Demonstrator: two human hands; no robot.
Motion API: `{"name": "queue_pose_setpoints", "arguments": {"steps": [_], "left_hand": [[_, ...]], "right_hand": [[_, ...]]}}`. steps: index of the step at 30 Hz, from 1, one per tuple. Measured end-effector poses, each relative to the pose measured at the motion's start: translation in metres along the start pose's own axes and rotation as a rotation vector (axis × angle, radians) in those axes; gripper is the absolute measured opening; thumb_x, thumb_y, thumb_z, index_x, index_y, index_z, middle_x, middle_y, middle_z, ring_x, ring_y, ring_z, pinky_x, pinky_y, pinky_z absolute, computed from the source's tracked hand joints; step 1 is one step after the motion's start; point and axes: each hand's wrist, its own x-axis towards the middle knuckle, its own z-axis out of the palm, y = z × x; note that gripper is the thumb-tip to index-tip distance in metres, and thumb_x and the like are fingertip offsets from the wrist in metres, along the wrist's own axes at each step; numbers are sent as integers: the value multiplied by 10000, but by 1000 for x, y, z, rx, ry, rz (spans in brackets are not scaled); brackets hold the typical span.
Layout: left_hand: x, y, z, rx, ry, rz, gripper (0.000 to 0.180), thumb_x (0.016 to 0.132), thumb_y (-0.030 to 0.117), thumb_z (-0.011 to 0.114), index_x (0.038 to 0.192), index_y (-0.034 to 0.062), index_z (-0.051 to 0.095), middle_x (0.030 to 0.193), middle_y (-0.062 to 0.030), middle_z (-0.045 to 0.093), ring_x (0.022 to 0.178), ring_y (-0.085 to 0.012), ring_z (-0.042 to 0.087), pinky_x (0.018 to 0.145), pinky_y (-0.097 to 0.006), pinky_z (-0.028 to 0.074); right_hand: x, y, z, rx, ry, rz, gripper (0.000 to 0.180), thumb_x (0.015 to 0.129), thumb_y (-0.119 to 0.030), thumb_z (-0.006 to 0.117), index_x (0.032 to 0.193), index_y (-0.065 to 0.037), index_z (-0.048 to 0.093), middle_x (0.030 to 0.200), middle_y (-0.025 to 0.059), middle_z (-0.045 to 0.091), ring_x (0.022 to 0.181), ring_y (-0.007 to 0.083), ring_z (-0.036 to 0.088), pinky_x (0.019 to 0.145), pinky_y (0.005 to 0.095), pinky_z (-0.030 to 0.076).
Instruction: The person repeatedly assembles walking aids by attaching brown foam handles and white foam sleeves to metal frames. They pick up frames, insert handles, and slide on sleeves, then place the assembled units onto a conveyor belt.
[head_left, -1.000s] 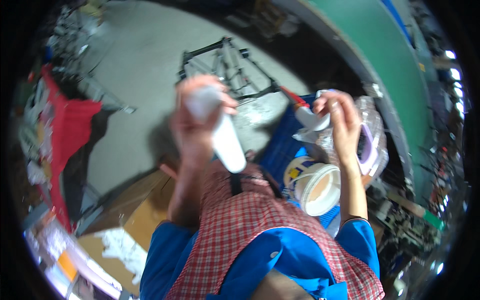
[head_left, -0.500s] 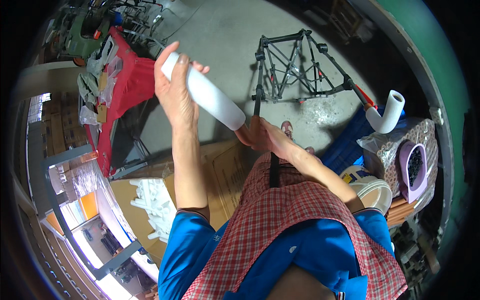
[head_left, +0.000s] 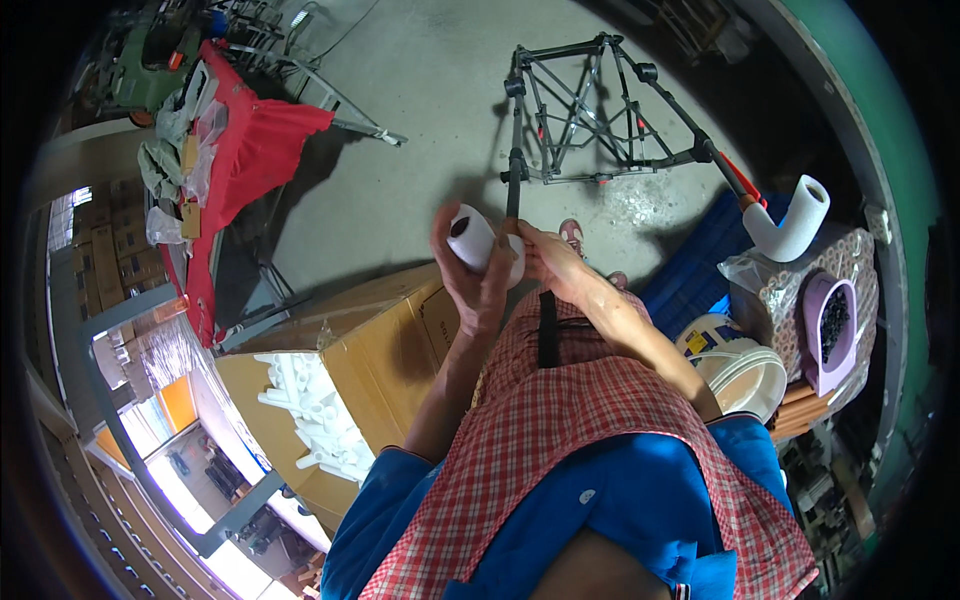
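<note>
A white foam sleeve point(head_left: 476, 242) sits around the bent handle of a black folding metal frame point(head_left: 578, 180), its open end showing a dark hole. My left hand point(head_left: 474, 290) wraps around this sleeve, fingers on its far side. Close beside it, my right hand point(head_left: 556, 262) closes around the lower bend, where the sleeve meets the frame's black tube. The brown handle surface is hidden there by foam and fingers. Over to the right, the frame's other handle carries a similar bent foam sleeve point(head_left: 785, 235), with some brown showing at its base.
At lower left, an open cardboard box point(head_left: 390, 365) holds several white foam tubes point(head_left: 312, 415). Red cloth point(head_left: 255, 150) covers a stand at left. A white bucket point(head_left: 765, 385), a lilac scoop point(head_left: 812, 345) with black pieces and a plastic-wrapped bundle point(head_left: 770, 300) stand at right.
My left hand has come down and right with the sleeve, which now covers the brown bend. The sleeve went from slanting up-left to curving around the handle. My right hand stays near the bend.
</note>
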Motion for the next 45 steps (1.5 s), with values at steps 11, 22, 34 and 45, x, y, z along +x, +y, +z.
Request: {"name": "queue_pose_setpoints", "arguments": {"steps": [11,22,34,45], "left_hand": [[22,3,-13,-611,-42,-379,716,925,539,441,1363,-20,360,907,-98,601,862,-207,581,790,-343,466],[62,-258,9,5,-421,-688,699,863,138,655,1462,81,299,1323,-158,452,1022,-228,543,847,-365,473],[154,-214,52,110,-294,-298,160,942,187,603,913,30,591,924,-68,636,861,-162,610,812,-299,501],[296,198,118,134,-320,246,365,904,327,637,654,135,453,501,47,418,409,-53,361,394,-233,260]], "right_hand": [[26,-13,-82,-684,-13,-190,562,971,-488,451,1331,-57,451,1061,99,647,920,166,623,771,298,502],[7,-117,-305,-341,965,-557,338,817,-279,729,1087,-119,604,889,-6,598,801,112,582,620,266,489],[57,-176,-283,-827,975,-907,202,901,-235,657,958,-41,648,785,28,628,711,137,548,664,307,462],[-159,-334,-101,29,559,-1248,341,892,-325,655,647,-128,523,561,-44,498,464,52,423,438,231,317]]}}
